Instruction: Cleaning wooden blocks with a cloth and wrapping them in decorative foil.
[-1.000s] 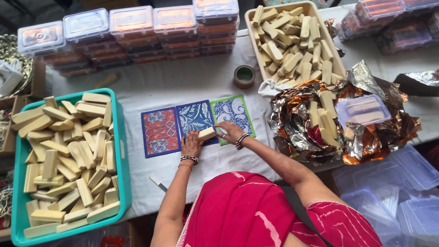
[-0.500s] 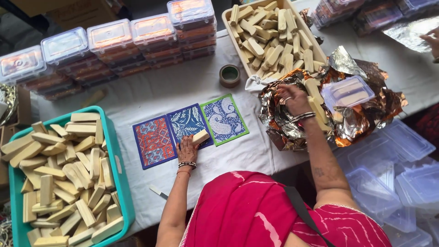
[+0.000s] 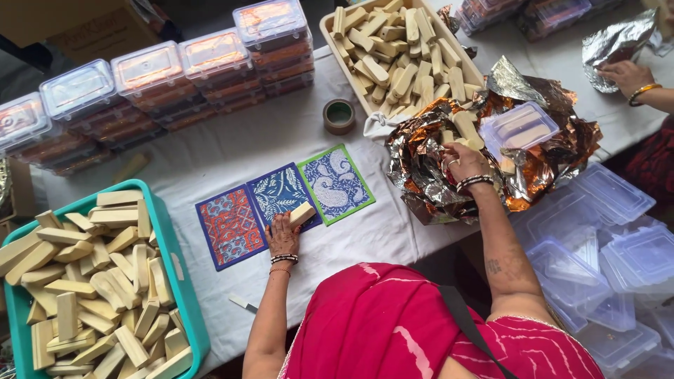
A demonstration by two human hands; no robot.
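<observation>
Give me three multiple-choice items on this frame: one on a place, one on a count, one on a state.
1. Where does the left hand rest?
A. On the blue patterned card
B. In the teal crate
C. On the tape roll

2. How many patterned cards lie side by side on the white cloth?
A. Two
B. Three
C. Five

3. What is the state of the right hand?
A. Flat on the cloth
B. Reaching into the crumpled foil sheets
C. Holding a lidded box in the air

Answers:
1. A: the left hand lies on the blue patterned card, beside a pale bar.
2. B: a red card, the blue one and a green-edged card lie in a row.
3. B: its fingers are down among the crumpled foil sheets, next to pale bars; what it grips cannot be told.
</observation>
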